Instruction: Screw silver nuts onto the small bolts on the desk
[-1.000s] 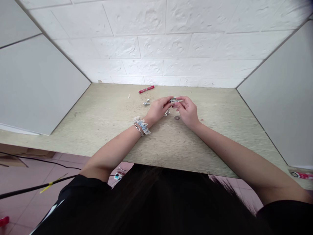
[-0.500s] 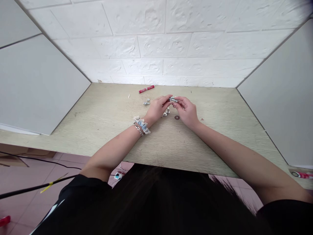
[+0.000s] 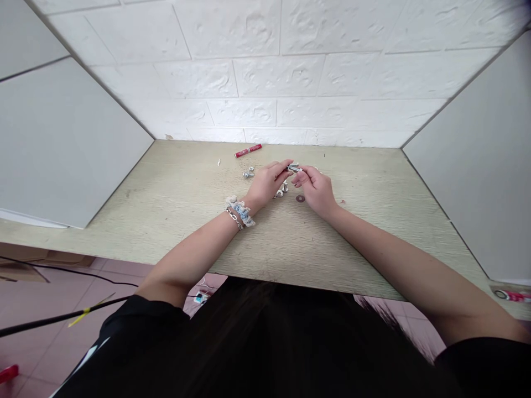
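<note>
My left hand [image 3: 265,182], wearing a scrunchie and a chain bracelet at the wrist, pinches one end of a small silver expansion bolt [image 3: 295,167] above the table. Its outer end has narrow metal strips that stand slightly apart. At that end, my right hand [image 3: 317,188] has its fingers curled and its index fingertip against the metal; the thumb is bent below. Under the hands lie a silver bolt [image 3: 285,187] and a silver ring-like part [image 3: 279,194], partly hidden by the left hand. A dark flat washer [image 3: 300,198] rests beside the right hand.
Left of my hands, a small bolt [image 3: 248,174] and a nut [image 3: 251,168] lie on the wooden table [image 3: 186,193]. A red marker-like tube [image 3: 248,150] is near the white brick wall [image 3: 257,77]. Grey panels [image 3: 477,166] border both sides.
The right fingers have shifted slightly and the right thumb has bent away from the metal. The strips at the expansion bolt's outer end now look spread apart. The left hand stays nearly still.
</note>
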